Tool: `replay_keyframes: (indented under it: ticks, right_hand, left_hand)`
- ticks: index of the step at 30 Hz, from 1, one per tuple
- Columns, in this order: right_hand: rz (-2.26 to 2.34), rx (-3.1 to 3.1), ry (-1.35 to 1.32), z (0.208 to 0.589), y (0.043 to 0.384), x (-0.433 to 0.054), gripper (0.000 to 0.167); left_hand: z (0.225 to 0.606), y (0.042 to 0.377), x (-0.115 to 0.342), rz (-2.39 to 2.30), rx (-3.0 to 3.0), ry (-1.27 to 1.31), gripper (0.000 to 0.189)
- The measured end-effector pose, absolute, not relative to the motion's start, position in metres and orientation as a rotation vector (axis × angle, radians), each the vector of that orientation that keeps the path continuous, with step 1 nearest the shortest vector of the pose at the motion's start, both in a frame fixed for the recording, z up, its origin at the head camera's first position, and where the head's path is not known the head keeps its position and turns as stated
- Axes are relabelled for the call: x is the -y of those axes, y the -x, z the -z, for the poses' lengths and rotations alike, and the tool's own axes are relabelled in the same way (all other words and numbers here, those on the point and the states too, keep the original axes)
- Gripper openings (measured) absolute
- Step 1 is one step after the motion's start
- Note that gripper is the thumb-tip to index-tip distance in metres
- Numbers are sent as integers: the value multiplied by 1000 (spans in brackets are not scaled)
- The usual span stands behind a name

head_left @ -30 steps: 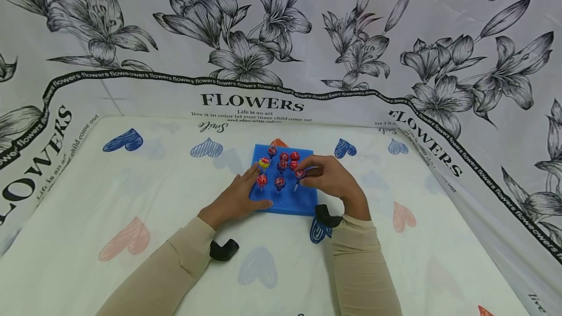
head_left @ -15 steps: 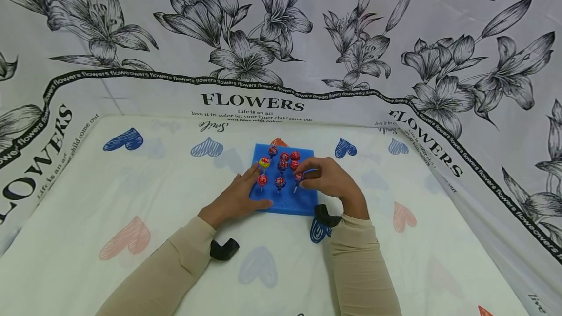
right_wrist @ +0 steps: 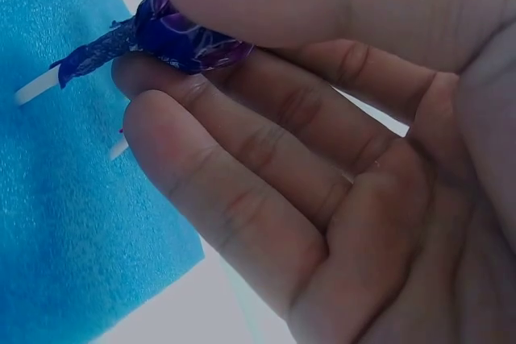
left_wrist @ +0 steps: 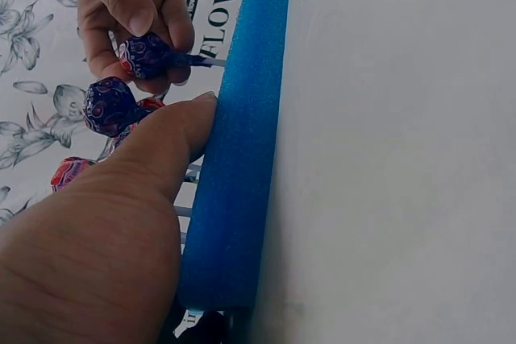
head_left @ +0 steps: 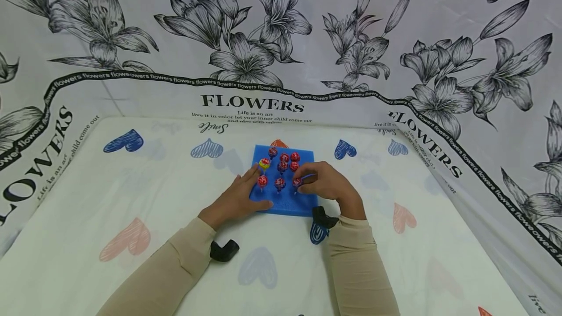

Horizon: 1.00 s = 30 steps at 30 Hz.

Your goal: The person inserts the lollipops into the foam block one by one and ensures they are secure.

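A blue foam block (head_left: 287, 204) lies on the table with several wrapped lollipops standing in it. With thumb and fingers my right hand (head_left: 327, 182) pinches a purple-wrapped lollipop (right_wrist: 189, 38) by its head. Its white stick (right_wrist: 36, 88) meets the foam surface in the right wrist view. My left hand (head_left: 237, 196) rests on the block's left side, thumb along the near edge and fingers extended. Near it stand a red lollipop (head_left: 262, 181) and a yellow-and-red one (head_left: 264, 163). Another purple lollipop (head_left: 279, 184) is upright in the front row, left of the pinched one.
More lollipops, among them a red one (head_left: 295, 157), stand toward the back of the block. The table wears a white cloth (head_left: 175, 174) printed with hearts. Behind it hangs a flower-printed curtain (head_left: 175, 52). Each wrist carries a black camera mount (head_left: 224, 250).
My right hand has moved down and slightly toward me with the purple lollipop, whose head now sits lower, closer to the foam. The left hand has stayed in place.
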State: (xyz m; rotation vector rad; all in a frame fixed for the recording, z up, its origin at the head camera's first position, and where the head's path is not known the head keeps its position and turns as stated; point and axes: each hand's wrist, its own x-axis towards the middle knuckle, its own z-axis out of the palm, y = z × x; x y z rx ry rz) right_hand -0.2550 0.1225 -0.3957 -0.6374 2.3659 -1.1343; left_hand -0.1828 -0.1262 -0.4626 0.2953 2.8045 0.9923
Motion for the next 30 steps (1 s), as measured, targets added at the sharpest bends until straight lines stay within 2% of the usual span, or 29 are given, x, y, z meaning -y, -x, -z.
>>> replay_keyframes:
  ticks: [30]
  right_hand:
    - [1193,-2368,746,394,252,-135,18]
  left_hand:
    - [465,180,130,-1027,-2774,-326,103]
